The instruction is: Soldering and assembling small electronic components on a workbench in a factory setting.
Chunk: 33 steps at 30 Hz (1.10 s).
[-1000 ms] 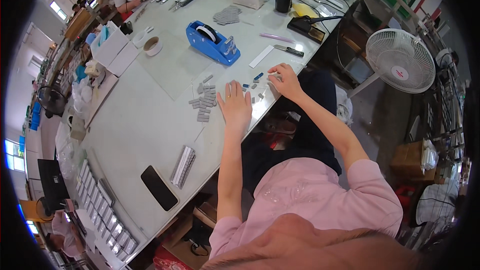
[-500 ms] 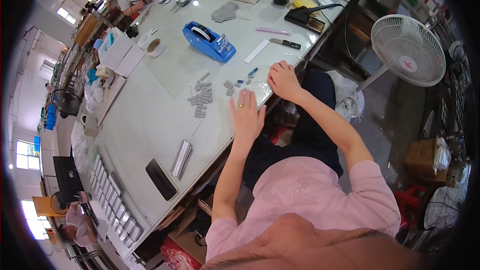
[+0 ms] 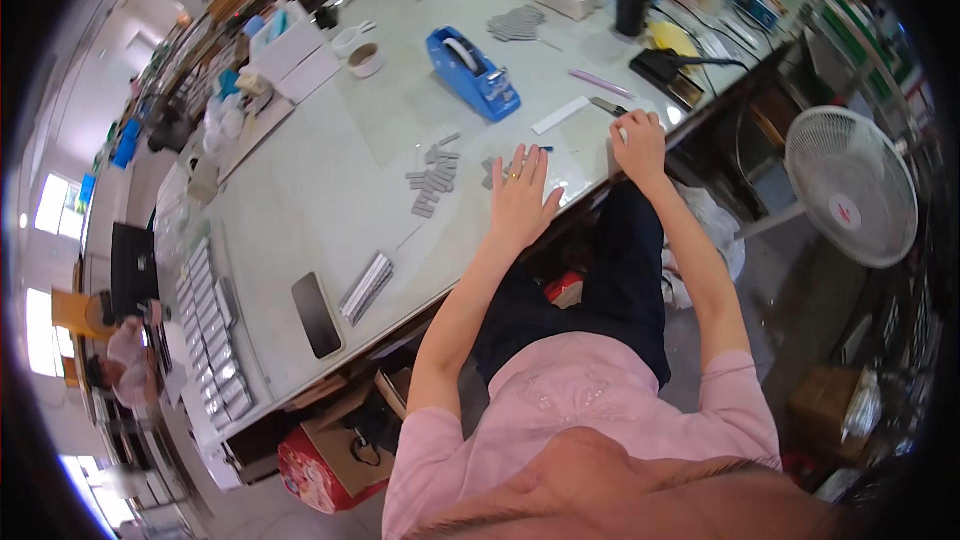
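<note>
My left hand (image 3: 522, 198) lies flat on the table near its front edge, fingers spread, with a ring on one finger. It partly covers a few small grey pieces (image 3: 490, 172); a small blue piece (image 3: 546, 149) shows past its fingertips. A cluster of small grey rectangular pieces (image 3: 432, 180) lies to its left. My right hand (image 3: 638, 148) rests at the table edge, fingers curled down over the handle end of a utility knife (image 3: 604, 105). The undersides of its fingers are hidden, so a grip cannot be seen. A white strip (image 3: 561, 115) lies beside the knife.
A blue tape dispenser (image 3: 474, 75) stands beyond my hands. On the table (image 3: 330, 200) lie a phone (image 3: 317, 315), metal bars (image 3: 366, 288) and a pink pen (image 3: 602, 84). At the right are a soldering iron stand (image 3: 665, 77) and a standing fan (image 3: 850, 190). Another person sits at the far side.
My right hand has moved away along the table edge, over the knife's handle. My left hand has shifted onto the small loose pieces, hiding some. The whole view has turned.
</note>
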Available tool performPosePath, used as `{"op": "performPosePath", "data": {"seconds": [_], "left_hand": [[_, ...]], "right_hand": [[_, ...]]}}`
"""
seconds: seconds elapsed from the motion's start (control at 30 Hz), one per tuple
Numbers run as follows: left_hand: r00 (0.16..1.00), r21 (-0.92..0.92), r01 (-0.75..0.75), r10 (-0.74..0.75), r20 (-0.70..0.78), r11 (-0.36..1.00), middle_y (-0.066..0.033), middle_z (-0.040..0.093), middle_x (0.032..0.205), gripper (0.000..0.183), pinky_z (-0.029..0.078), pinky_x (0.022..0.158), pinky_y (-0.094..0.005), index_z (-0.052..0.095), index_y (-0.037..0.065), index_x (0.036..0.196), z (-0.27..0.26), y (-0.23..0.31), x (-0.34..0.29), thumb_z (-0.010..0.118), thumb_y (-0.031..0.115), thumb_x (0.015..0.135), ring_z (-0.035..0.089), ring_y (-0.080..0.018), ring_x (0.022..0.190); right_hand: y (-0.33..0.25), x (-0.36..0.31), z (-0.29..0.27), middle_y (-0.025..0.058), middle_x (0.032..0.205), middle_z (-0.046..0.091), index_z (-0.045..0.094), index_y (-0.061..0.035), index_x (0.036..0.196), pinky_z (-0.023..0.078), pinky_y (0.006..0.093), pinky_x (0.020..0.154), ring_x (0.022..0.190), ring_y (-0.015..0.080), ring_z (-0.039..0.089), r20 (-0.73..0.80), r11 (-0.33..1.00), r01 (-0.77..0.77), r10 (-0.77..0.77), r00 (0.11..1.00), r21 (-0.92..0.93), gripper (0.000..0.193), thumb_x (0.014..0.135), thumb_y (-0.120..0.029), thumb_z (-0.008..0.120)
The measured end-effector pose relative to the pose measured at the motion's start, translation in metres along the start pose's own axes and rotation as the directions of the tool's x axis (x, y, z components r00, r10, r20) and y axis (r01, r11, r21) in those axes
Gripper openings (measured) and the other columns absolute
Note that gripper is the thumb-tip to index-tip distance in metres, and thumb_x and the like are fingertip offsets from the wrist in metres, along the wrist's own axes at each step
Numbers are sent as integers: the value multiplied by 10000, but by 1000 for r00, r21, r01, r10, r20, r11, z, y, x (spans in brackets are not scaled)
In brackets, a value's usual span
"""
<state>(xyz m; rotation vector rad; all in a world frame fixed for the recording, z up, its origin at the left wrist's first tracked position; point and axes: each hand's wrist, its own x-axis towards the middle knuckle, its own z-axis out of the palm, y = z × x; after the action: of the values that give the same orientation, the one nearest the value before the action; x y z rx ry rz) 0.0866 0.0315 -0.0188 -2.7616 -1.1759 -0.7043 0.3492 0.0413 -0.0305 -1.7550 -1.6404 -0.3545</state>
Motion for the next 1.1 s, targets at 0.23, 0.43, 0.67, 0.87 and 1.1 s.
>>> {"op": "performPosePath", "data": {"seconds": [0.23,0.43,0.67,0.87,1.1], "left_hand": [[893,200,450,-442,-86,870,-178,449,1509,611,189,1173,-606,508,-6,1413,-66,-46,-95,600,372,942,326,-363,1457],[843,278,534,-529,-99,799,-156,484,1475,563,158,1170,-625,537,-7,1371,-83,-65,-149,599,353,943,339,-370,1439],[860,270,501,-509,-46,822,-150,545,1418,516,151,1181,-616,590,-5,1314,-80,-43,-171,645,315,913,382,-330,1425],[910,323,414,-397,-119,851,-152,527,1449,578,212,1179,-596,561,-4,1357,-71,-63,-175,641,294,868,384,-363,1426],[911,321,413,-389,-140,852,-144,531,1445,567,253,1169,-579,585,-7,1338,-65,-62,-168,630,284,853,394,-363,1415]], "right_hand": [[-54,-45,-27,78,1293,587,702,-199,1162,384,488,955,1185,334,495,159,954,289,-298,941,81,308,870,-294,670],[-26,-30,-10,86,1249,599,696,-115,1091,375,493,967,1171,343,503,21,986,162,-162,987,-24,269,866,-262,690],[-43,-35,-5,81,1248,592,699,-154,1126,386,491,970,1168,352,503,73,947,230,-252,965,225,313,828,-245,721],[-45,-19,11,50,1218,600,716,-194,1099,405,475,927,1141,332,514,48,921,231,-259,965,312,304,797,-223,724],[-41,-17,19,-2,1198,614,728,-227,1101,420,420,894,1107,274,550,10,928,250,-263,965,276,327,776,-209,707]]}}
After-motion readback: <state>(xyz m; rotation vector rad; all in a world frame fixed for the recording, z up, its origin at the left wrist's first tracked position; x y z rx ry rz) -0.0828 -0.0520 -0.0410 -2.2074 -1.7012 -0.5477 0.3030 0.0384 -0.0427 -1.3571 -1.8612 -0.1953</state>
